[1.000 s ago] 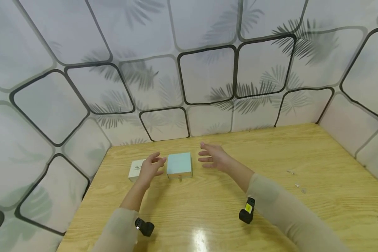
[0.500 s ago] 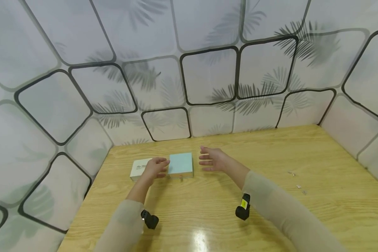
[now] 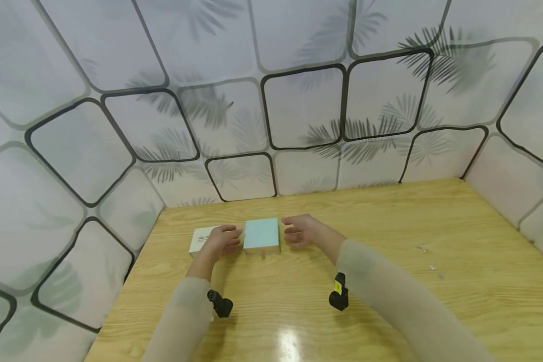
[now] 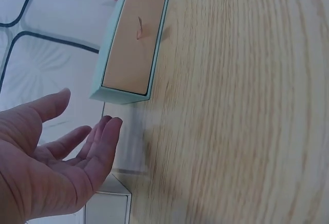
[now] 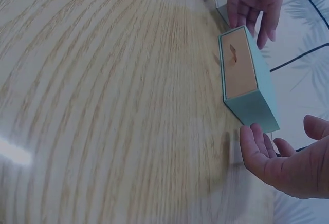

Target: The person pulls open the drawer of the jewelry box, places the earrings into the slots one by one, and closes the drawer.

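A light blue drawer box (image 3: 262, 234) sits on the wooden table, its peach front (image 4: 134, 41) facing the person, with a small ribbon pull tab (image 5: 233, 54) on it. On the box's left side is my left hand (image 3: 221, 242), fingers loosely bent and spread, a small gap from the box in the left wrist view. My right hand (image 3: 302, 231) is at the right side, fingertips close by the box's side wall, palm turned toward it. Neither hand grips anything. A white box (image 3: 201, 238) with dark lettering stands left of the blue one, partly hidden behind my left hand.
Small clear bits (image 3: 432, 268) lie on the table (image 3: 366, 211) at the right. A patterned cloth wall (image 3: 303, 105) encloses the back and sides of the table. Each sleeve carries a black wrist camera (image 3: 220, 303).
Both hands have drawn nearer to the blue drawer box, the right one moving left toward it and the left one edging closer. The boxes stay where they were on the table.
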A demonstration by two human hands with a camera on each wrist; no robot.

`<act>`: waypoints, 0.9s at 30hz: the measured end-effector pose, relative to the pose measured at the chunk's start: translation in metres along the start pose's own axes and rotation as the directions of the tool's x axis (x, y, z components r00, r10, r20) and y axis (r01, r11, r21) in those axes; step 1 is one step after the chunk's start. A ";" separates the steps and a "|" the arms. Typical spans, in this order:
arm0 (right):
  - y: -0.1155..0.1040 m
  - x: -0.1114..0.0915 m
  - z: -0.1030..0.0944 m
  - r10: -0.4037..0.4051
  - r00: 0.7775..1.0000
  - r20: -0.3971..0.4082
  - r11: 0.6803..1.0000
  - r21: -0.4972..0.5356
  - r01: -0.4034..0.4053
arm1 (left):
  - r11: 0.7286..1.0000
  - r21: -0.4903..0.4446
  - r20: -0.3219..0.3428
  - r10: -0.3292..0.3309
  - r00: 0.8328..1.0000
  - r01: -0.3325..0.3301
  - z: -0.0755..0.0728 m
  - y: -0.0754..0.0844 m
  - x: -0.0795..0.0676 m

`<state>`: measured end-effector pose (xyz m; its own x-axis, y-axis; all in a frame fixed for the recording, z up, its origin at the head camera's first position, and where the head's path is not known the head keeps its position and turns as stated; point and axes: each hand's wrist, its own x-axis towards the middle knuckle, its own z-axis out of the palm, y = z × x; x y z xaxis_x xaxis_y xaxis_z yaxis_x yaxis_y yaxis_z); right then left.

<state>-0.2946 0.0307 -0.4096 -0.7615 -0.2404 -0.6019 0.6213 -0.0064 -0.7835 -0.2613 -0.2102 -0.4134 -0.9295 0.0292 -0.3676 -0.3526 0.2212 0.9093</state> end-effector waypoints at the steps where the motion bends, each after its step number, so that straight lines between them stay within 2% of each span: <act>1: 0.001 0.001 0.002 -0.005 1.000 -0.004 1.000 -0.021 0.005 | 1.000 -0.004 0.009 0.000 1.000 0.000 -0.001 -0.001 0.001; 5: 0.004 0.006 0.008 -0.058 0.998 -0.007 0.991 -0.124 0.057 | 0.999 0.028 0.051 0.027 0.998 -0.028 -0.001 -0.003 0.005; 8: 0.007 0.009 0.011 -0.100 0.995 0.001 0.982 -0.160 0.099 | 0.997 0.045 0.059 0.060 0.996 -0.063 0.000 -0.004 0.008; 16: 0.008 0.023 0.018 -0.204 0.979 0.018 0.950 -0.238 0.202 | 0.991 0.082 -0.022 0.108 0.994 -0.106 0.008 -0.004 0.020; 21: 0.008 0.025 0.020 -0.225 0.974 0.018 0.946 -0.236 0.222 | 0.991 0.093 -0.036 0.095 0.995 -0.092 0.013 -0.007 0.028; 27: 0.011 0.030 0.017 -0.229 0.973 0.024 0.945 -0.235 0.228 | 0.994 0.086 -0.011 0.063 0.998 -0.061 0.015 -0.009 0.033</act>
<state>-0.3072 0.0068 -0.4333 -0.8789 -0.2561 -0.4025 0.3699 0.1669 -0.9139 -0.2871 -0.1971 -0.4366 -0.9509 0.0319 -0.3078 -0.2844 0.3018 0.9100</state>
